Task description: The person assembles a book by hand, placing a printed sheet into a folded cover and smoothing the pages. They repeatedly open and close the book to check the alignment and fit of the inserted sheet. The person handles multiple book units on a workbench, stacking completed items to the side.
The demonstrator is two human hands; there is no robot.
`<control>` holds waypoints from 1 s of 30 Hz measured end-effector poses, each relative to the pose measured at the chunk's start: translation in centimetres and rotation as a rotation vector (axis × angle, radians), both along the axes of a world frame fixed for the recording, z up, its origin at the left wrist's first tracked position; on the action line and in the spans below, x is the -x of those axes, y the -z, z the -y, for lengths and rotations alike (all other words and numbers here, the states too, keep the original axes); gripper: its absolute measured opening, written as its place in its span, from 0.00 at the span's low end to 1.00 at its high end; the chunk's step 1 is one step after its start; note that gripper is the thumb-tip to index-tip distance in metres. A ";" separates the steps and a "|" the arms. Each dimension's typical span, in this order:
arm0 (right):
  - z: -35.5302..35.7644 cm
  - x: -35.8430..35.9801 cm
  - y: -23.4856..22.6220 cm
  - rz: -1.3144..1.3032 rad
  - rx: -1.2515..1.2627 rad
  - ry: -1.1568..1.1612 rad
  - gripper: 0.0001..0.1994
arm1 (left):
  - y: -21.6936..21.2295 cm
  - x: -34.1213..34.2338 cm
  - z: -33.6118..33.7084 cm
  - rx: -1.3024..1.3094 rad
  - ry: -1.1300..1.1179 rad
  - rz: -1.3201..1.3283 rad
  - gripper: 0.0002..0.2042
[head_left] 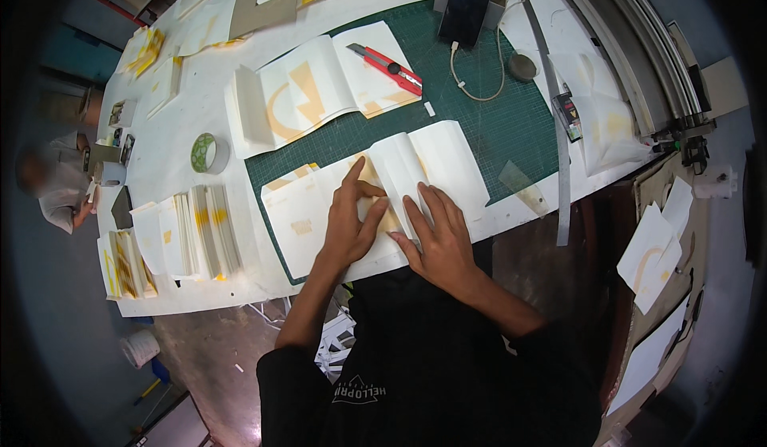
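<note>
A folded printed sheet point(443, 163), white with pale orange print, lies partly opened in front of me, with upright creases across it. My left hand point(350, 222) rests on its middle, index finger stretched out, thumb and other fingers bent apart, holding nothing. Flat on the sheet to the right, my right hand point(442, 243) has its fingers spread and its thumb towards the left hand. Beyond my hands, a red utility knife point(387, 69) lies on another folded printed sheet point(296, 95). The green cutting mat point(527, 131) lies under both sheets.
Stacks of folded prints point(188, 235) stand at the left near a round green-and-white container point(209, 153). A phone point(466, 7) with a cable leans at the far side. A long metal ruler point(564, 183) overhangs the table's right edge. Another person point(64, 183) is at the far left.
</note>
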State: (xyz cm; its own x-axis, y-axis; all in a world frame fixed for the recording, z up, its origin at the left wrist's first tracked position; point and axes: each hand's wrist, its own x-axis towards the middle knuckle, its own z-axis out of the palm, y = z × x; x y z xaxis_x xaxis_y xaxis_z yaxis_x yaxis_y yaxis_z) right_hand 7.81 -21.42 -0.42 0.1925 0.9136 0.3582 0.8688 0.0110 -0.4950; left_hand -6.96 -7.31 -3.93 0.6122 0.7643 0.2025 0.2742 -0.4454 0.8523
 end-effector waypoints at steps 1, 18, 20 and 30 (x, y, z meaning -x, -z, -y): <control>0.1 0.1 0.2 -0.012 0.010 -0.015 0.24 | 0.0 -0.1 0.4 -0.018 0.022 0.004 0.29; -0.6 -10.5 0.7 -0.264 0.177 -0.282 0.15 | -0.5 -0.6 0.4 -0.255 0.074 -0.142 0.11; 0.8 -11.2 1.1 -0.204 0.049 -0.165 0.15 | -0.2 -1.3 0.5 -0.266 0.090 -0.136 0.12; 50.3 -15.0 24.7 -0.166 1.562 0.664 0.58 | 0.5 -0.9 1.3 -0.178 0.039 -0.119 0.13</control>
